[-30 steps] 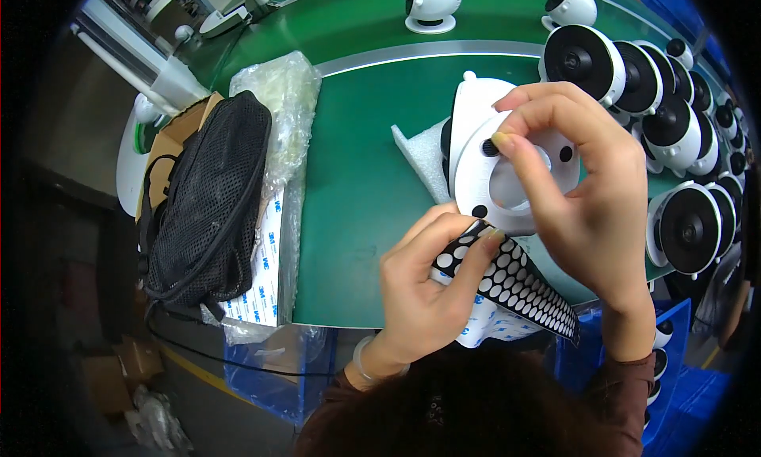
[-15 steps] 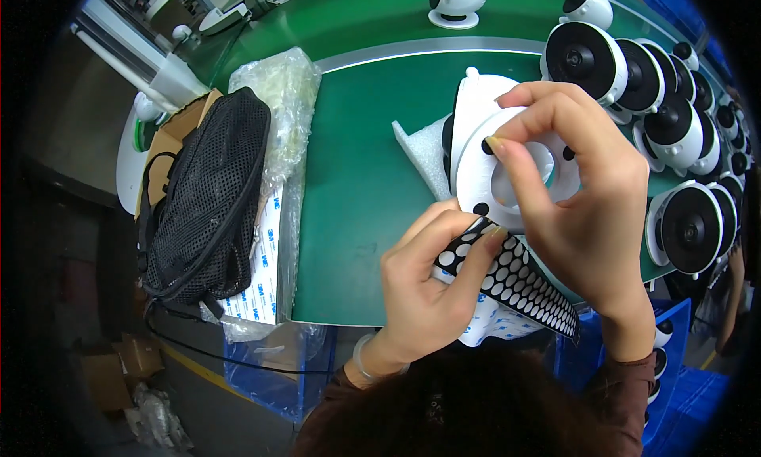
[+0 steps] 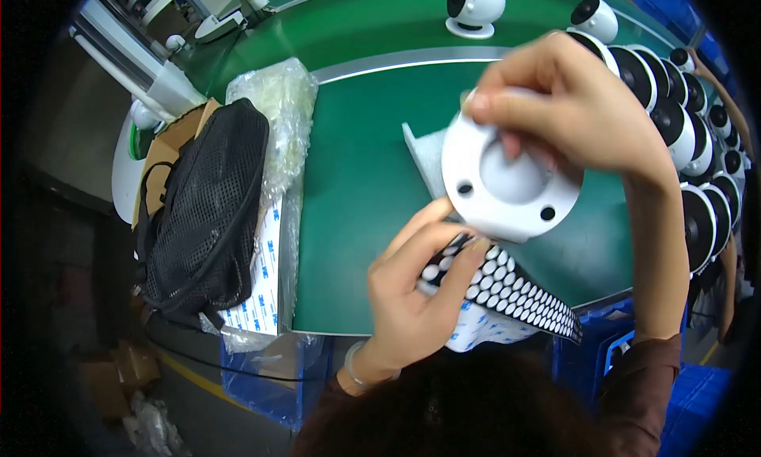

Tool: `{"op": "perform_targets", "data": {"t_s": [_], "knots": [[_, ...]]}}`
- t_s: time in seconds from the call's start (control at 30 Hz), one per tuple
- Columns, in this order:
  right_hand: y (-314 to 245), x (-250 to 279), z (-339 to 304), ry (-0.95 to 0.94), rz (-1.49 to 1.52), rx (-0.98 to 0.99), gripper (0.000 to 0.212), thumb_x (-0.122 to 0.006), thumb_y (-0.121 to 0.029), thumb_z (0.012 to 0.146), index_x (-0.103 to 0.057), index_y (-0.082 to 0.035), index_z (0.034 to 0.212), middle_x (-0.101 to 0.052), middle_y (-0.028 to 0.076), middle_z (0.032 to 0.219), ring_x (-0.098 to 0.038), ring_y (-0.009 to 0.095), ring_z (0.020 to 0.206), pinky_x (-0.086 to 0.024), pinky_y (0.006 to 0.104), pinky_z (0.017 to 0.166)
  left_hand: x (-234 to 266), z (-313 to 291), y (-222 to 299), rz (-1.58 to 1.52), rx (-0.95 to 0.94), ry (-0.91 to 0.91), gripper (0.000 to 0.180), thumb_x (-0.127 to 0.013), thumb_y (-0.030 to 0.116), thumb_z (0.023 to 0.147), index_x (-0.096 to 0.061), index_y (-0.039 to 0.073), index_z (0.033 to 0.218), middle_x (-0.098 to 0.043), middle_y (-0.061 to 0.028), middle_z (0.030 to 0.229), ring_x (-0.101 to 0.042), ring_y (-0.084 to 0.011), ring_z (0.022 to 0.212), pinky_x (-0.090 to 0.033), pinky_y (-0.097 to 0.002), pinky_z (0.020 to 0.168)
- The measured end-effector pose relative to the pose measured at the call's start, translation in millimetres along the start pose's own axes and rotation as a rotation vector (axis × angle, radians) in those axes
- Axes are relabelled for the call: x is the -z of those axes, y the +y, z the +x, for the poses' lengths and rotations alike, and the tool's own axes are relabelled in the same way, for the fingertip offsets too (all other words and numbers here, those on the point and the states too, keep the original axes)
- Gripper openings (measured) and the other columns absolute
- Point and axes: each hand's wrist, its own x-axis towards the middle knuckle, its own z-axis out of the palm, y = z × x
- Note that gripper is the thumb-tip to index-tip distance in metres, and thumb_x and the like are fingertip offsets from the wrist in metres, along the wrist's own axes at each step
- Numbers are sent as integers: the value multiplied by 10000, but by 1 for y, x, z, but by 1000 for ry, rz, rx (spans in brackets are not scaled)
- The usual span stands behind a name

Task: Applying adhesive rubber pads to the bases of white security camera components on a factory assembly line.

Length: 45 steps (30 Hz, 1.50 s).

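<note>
A white round camera base [image 3: 499, 219] faces me above the table, with a wide central opening and black dots on its ring. My right hand [image 3: 567, 108], blurred, is closed on its upper rim, thumb on the near face and fingers curled toward the opening; it hides the rest of the camera. Just below the base, my left hand [image 3: 416, 290] pinches a black strip with rows of white round pads [image 3: 515, 286]. White backing paper with blue print [image 3: 487, 330] hangs under that strip. Behind the base stands a piece of pale foam [image 3: 429, 156].
Many white cameras with black fronts [image 3: 670, 128] stand along the right side; another camera [image 3: 476, 7] is at the back. To the left lie a black mesh bag [image 3: 210, 211] and a plastic-wrapped bundle [image 3: 277, 116] on the green table [image 3: 357, 243]. Blue bins [image 3: 606, 362] stand below.
My right hand has shifted from pinching at the ring's face to gripping its upper rim. The base has turned and tilted, its black dots now placed differently. The strip stays in my left hand.
</note>
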Motion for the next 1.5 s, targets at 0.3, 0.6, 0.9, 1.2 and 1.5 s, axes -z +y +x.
{"op": "perform_targets", "data": {"t_s": [0.3, 0.6, 0.9, 1.2, 1.5], "knots": [[8, 17, 144, 282, 111, 171, 232, -661, -162, 731, -651, 5, 891, -643, 78, 763, -597, 109, 671, -468, 251, 565, 31, -29, -5, 176, 194, 25, 133, -554, 52, 763, -637, -52, 777, -647, -198, 905, -547, -299, 1037, -386, -405, 908], [142, -28, 238, 674, -917, 603, 103, -581, -120, 684, -589, -92, 586, -566, 47, 782, -599, 223, 776, -500, 381, 631, 33, -39, -7, 47, 224, -108, 98, -570, -70, 734, -612, -58, 821, -632, -222, 910, -627, -275, 884, -478, -346, 806], [146, 2, 215, 94, -1170, 31, 190, -544, -94, 723, -664, -76, 870, -650, 115, 945, -636, 271, 861, -521, 376, 710, 32, -32, -3, 88, 135, -194, 132, -595, -81, 713, -615, -46, 839, -623, -211, 944, -614, -286, 869, -479, -329, 770], [130, 97, 194, 708, -1287, -623, 1050, -791, -219, 573, -147, -124, 1397, -301, 184, 1363, -384, 459, 1167, -440, 626, 787, 38, -36, -12, 105, 139, -240, 118, -570, -98, 713, -607, -68, 820, -629, -213, 920, -645, -252, 828, -500, -329, 788], [194, 108, 218, 736, -1317, -898, 968, -735, -310, 611, -183, -86, 1374, -284, 213, 1294, -344, 501, 1119, -455, 665, 678, 31, -31, -5, 105, 172, -253, 142, -603, -97, 707, -618, -49, 841, -630, -200, 920, -622, -285, 868, -493, -320, 750]]}}
